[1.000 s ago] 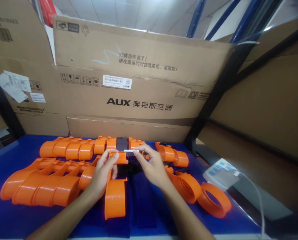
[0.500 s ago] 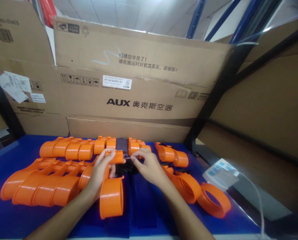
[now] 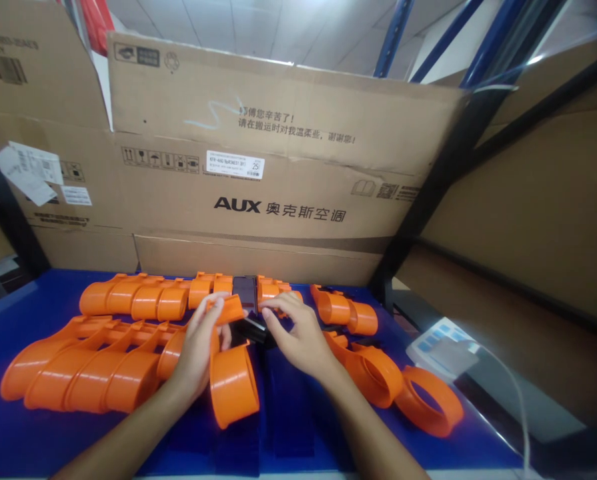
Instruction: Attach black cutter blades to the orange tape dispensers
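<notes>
My left hand (image 3: 201,340) is closed on an orange plastic part (image 3: 234,387), whose flat upper end sticks out past the thumb and whose wide ring hangs below, over the blue surface. Just right of it, my right hand (image 3: 298,333) has its thumb and forefinger apart, with nothing visible between them. Black pieces (image 3: 252,329) lie between the hands, partly hidden. Behind them stands a dark flat object (image 3: 245,292) among the rear orange parts.
Rows of orange ring parts (image 3: 91,380) line the left and back of the blue table (image 3: 178,443). More orange rings (image 3: 431,400) lie at right, near a white device (image 3: 443,347) with a cable. A cardboard wall (image 3: 278,167) rises behind.
The orange part has tilted in my left hand, its ring swinging right. My right thumb and forefinger have parted, and the thin dark piece between them no longer shows.
</notes>
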### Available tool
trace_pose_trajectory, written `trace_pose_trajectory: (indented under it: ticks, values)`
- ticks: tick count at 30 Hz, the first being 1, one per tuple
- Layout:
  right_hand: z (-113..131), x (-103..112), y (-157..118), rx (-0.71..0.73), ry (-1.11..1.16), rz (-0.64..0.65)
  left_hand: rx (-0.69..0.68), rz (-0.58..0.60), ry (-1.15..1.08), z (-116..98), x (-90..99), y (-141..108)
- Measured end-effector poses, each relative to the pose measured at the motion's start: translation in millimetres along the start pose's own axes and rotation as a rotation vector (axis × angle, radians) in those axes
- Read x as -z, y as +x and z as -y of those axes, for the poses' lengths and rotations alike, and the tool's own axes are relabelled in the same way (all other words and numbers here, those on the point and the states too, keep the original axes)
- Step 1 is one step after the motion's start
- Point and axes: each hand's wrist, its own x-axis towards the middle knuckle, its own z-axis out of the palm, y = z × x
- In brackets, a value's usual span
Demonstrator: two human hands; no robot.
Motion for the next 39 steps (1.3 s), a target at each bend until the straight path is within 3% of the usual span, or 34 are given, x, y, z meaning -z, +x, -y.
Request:
trace_pose_trajectory:
  ticks: [5,8,11,15,19,23,26,29,39]
  values:
    - [20.0,4.5,-10.9,0.324,0.184,0.18,-0.152,-0.164,-0.108,-2.2,-1.0,-2.4]
    - [29.2,-1.8,-19.0,0.349,0.052,0.218,-0.201,-0.18,-0.145,-3.7,-0.7,-3.8]
    - [31.1,-9.7,-24.4,0.28,-0.093,0.216,-0.207,-0.168,-0.145,-5.3,-0.8,-2.5]
    - [23.4,-10.7,-21.5,0.237,-0.099,0.104,-0.145,-0.091,-0.19,-6.7,-3.2,1.2]
    - [8.8,2.3,-8.4,0.122,-0.142,-0.158,-0.116,-0.023,-0.2,-5.2,-3.9,0.4]
    - [-12.3,23.6,2.7,-0.175,-0.39,-0.428,-0.08,0.009,-0.146,-0.9,0.7,-0.4]
    - [-29.1,38.6,4.4,-0.371,-0.604,-0.416,-0.068,0.036,-0.121,2.1,3.3,0.3]
    - [-42.1,46.8,2.6,-0.46,-0.725,-0.339,-0.046,0.066,-0.108,3.3,3.0,-0.6]
    - [-56.7,44.9,1.6,-0.482,-0.756,-0.2,-0.023,0.097,-0.079,4.0,0.7,-3.1]
